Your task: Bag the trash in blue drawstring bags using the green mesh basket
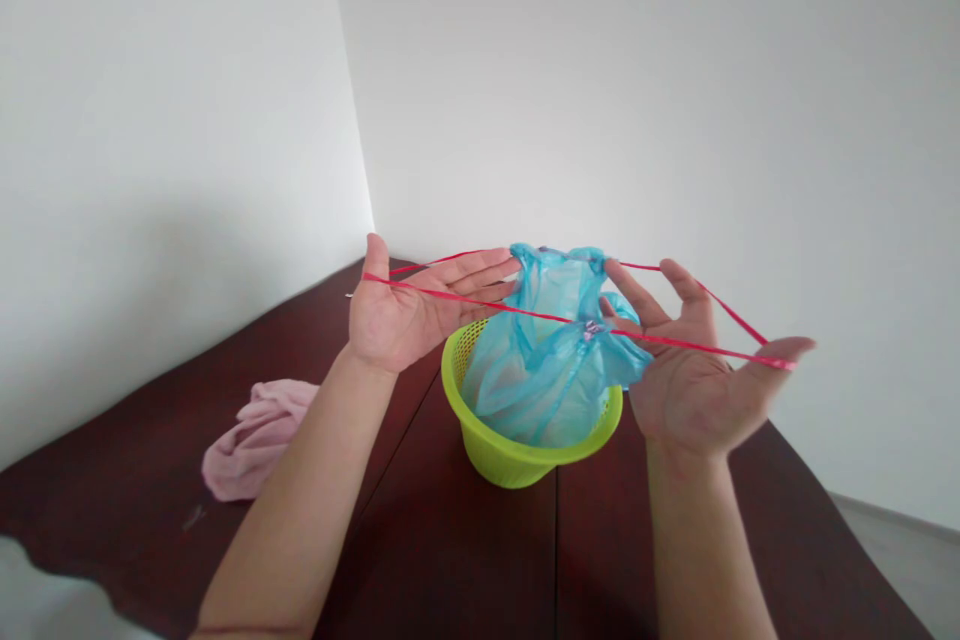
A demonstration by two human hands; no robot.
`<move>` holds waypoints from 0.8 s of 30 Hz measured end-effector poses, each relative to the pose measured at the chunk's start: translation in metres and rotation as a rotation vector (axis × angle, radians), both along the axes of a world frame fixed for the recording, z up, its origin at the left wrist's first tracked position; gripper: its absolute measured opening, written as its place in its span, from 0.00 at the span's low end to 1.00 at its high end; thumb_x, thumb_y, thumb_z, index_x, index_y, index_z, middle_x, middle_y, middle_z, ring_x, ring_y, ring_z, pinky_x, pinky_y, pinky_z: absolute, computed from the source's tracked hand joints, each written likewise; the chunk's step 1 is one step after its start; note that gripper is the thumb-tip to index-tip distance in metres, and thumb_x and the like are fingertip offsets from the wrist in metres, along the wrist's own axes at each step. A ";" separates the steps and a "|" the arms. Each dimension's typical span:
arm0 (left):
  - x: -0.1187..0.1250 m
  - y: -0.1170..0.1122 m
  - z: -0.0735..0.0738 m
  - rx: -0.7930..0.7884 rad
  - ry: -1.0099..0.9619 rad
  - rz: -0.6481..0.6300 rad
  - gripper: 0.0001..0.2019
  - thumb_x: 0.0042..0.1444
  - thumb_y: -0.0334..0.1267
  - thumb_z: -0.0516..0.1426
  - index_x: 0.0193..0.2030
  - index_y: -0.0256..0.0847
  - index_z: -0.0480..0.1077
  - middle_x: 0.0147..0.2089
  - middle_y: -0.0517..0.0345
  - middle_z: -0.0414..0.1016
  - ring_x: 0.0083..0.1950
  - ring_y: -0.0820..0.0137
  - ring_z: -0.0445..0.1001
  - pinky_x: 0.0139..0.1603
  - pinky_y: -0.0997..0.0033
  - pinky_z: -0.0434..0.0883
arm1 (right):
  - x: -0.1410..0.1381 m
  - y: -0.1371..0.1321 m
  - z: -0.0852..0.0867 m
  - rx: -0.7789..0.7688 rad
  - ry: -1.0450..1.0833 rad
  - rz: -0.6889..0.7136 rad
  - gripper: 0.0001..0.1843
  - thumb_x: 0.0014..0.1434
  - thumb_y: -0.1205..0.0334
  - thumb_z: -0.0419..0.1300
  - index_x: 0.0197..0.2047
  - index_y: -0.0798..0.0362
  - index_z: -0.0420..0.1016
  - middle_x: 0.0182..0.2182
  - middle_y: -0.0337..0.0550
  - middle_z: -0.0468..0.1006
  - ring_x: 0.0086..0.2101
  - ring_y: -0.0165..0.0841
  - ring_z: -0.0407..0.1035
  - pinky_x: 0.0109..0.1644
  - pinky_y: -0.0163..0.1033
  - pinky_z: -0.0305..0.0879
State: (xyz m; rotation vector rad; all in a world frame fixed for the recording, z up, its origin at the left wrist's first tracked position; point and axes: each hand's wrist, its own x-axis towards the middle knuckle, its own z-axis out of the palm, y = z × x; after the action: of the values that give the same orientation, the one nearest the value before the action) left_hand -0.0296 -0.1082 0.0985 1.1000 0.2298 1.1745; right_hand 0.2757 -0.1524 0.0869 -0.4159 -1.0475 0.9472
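Observation:
A blue plastic bag [551, 350] with a red drawstring [487, 300] hangs gathered over a lime-green perforated basket [517, 455] on the dark wooden table [420, 540]. My left hand [409, 310] is held palm up with fingers stretched out; the drawstring loop runs around it, between thumb and palm. My right hand [694, 370] is also palm up with fingers spread, and the other end of the drawstring loop is stretched over its thumb and fingers. The string is taut between both hands, pulling the bag's mouth closed.
A crumpled pink cloth [255, 435] lies on the table to the left of my left forearm. White walls meet in a corner behind the table. The table's right edge drops to a light floor [907, 560].

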 end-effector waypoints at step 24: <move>0.013 -0.008 0.020 -0.072 -0.364 0.361 0.25 0.92 0.57 0.49 0.73 0.56 0.85 0.74 0.54 0.88 0.74 0.60 0.87 0.67 0.60 0.89 | 0.018 0.014 0.004 0.080 0.300 -0.247 0.18 0.81 0.40 0.67 0.54 0.42 0.94 0.58 0.42 0.92 0.50 0.34 0.87 0.56 0.43 0.87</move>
State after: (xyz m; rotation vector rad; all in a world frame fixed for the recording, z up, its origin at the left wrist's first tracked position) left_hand -0.0171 -0.1164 0.1186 0.7811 0.1896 1.6526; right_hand 0.2933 -0.1381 0.0906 -0.3169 -0.7390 0.7183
